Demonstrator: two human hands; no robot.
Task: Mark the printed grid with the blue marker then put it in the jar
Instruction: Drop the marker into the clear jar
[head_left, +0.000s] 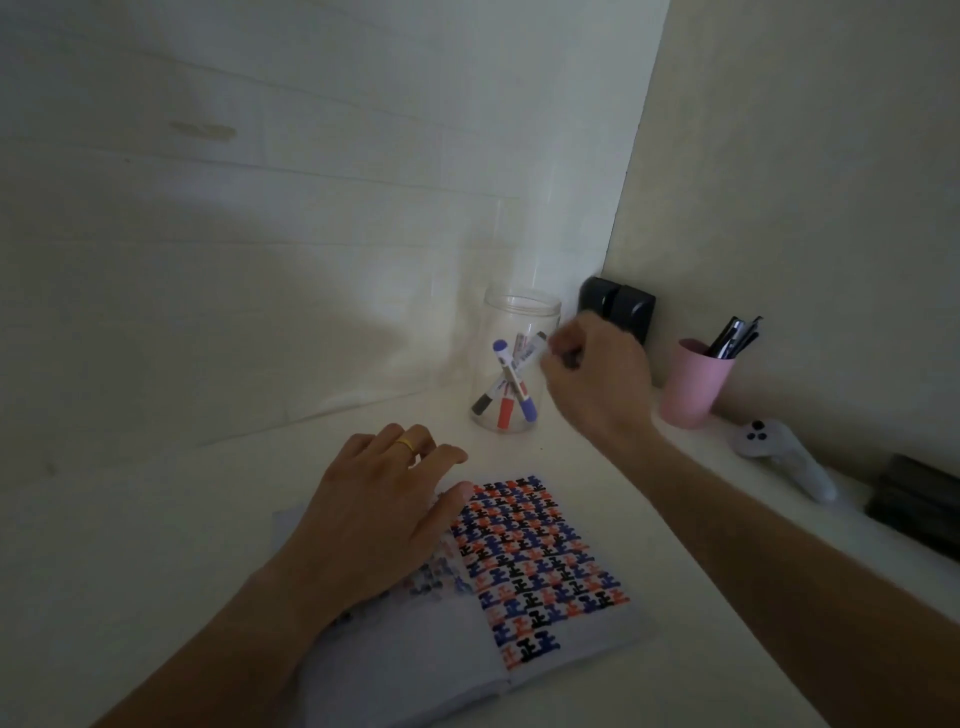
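Hovering beside the jar (522, 332), right hand (597, 374) has its grip pinched on something dark, unclear what; left hand (379, 514) lies flat, fingers spread, pinning the printed grid (540, 566).

jar (521, 364) behind open book (540, 561); markers (506, 387) in jar; cup (695, 384) right of jar

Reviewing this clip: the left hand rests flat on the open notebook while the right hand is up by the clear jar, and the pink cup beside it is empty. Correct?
Not quite. In the head view the pink cup holds several dark pens. The rest stands: left hand flat on the notebook, right hand by the clear jar.
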